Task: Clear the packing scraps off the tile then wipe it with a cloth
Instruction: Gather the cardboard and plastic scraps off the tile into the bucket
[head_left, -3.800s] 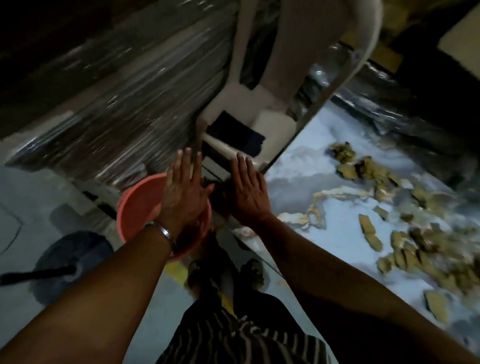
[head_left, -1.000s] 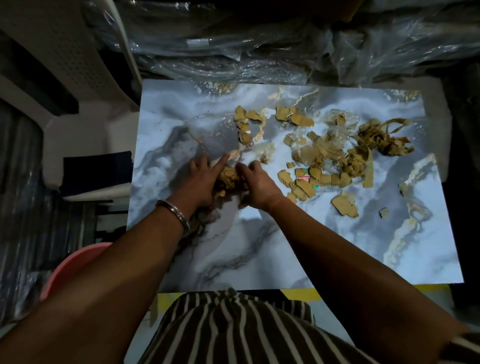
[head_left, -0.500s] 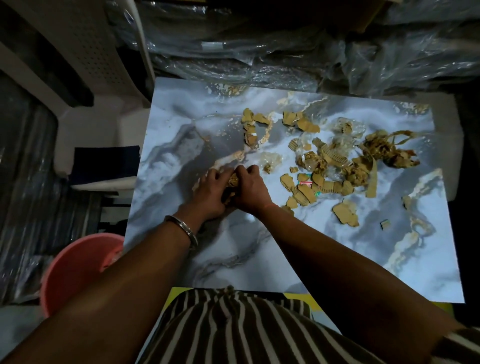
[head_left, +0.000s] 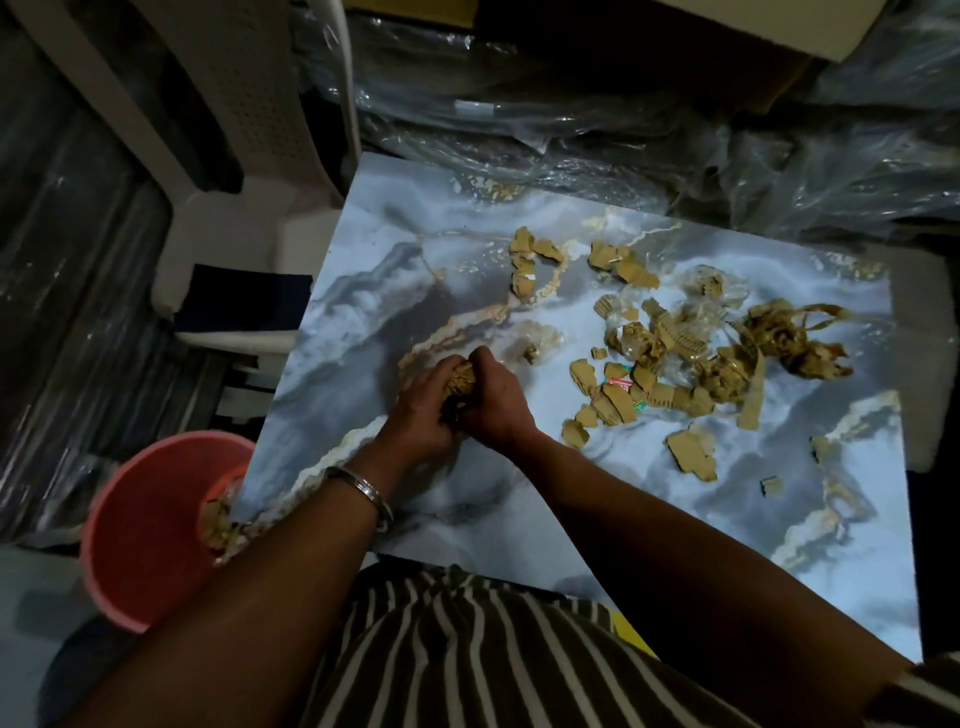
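The marbled grey-and-white tile (head_left: 649, 519) lies flat under both hands, reaching away from them to the right and the far side. Crinkled plastic sheeting (head_left: 623, 130) is heaped beyond the tile's far edge, well past the hands. A white perforated chair (head_left: 244, 104) stands to the far left of them. A pink bucket (head_left: 145, 530) sits on the floor near the left forearm, beside the tile's left edge, with a few brown pieces showing inside it. Loose cardboard scraps (head_left: 691, 358) mixed with bits of clear film are strewn over the tile to the right of the hands and beyond them, a few stray bits lying further right. The left hand (head_left: 423, 410) and right hand (head_left: 496, 402) are pressed together over the tile's left part, fingers curled closed around a small bundle of scraps (head_left: 460, 387) squeezed between them. A metal bangle (head_left: 363, 491) circles the left wrist.
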